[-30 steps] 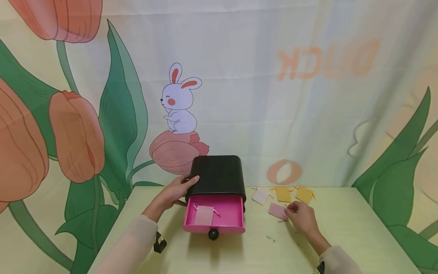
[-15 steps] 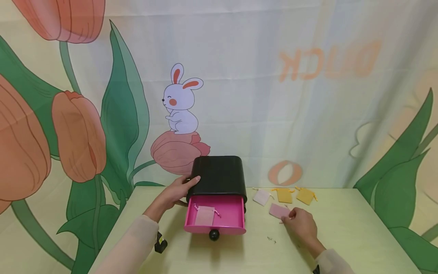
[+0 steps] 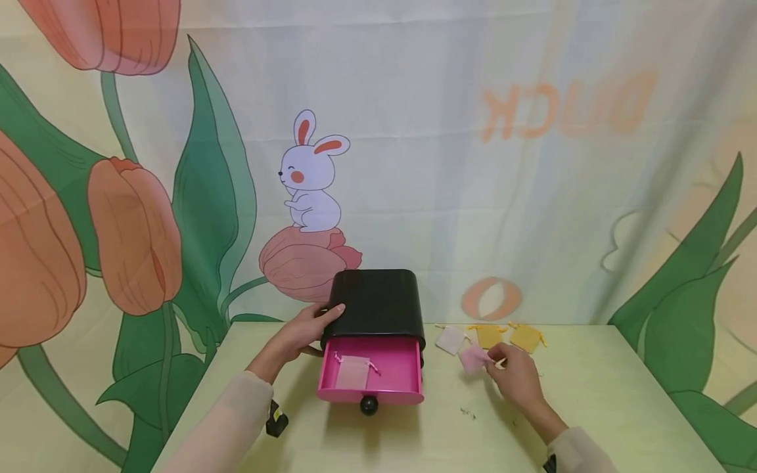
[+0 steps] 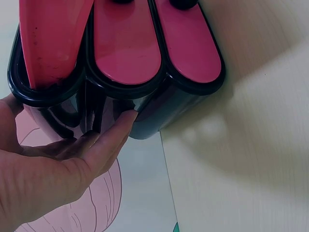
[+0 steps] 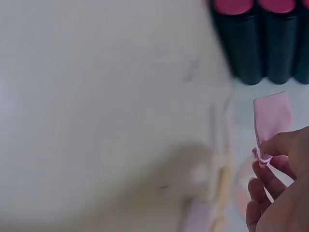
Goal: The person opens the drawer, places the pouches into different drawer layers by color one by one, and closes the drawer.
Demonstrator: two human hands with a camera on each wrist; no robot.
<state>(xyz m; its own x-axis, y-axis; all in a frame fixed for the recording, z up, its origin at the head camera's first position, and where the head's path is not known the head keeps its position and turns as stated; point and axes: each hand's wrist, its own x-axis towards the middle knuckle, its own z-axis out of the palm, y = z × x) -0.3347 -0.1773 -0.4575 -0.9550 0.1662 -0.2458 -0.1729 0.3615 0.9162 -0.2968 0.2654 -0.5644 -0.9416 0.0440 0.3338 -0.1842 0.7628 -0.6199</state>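
Note:
In the head view a black cabinet [image 3: 375, 302] has its pink top drawer [image 3: 396, 368] pulled out, and a pale pink drawstring pouch [image 3: 353, 373] lies inside it. My left hand [image 3: 298, 335] rests against the cabinet's left side, thumb on the top edge; the left wrist view shows its fingers along the black wall [image 4: 111, 113]. To the right of the cabinet, my right hand [image 3: 519, 378] pinches a pink drawstring pouch [image 3: 472, 359] by its corded end. In the right wrist view this pouch [image 5: 273, 113] is raised off the table.
A whitish pouch [image 3: 451, 339] and two yellow pouches [image 3: 489, 336] [image 3: 526, 337] lie near the table's back edge. Lower closed drawers [image 4: 128, 53] show in the left wrist view. A printed curtain [image 3: 414, 164] hangs behind the table [image 3: 615, 394].
My right hand has moved from the near end of the pink pouch to pinching and lifting it, turning it up toward the whitish pouch. The left hand and drawer stay put.

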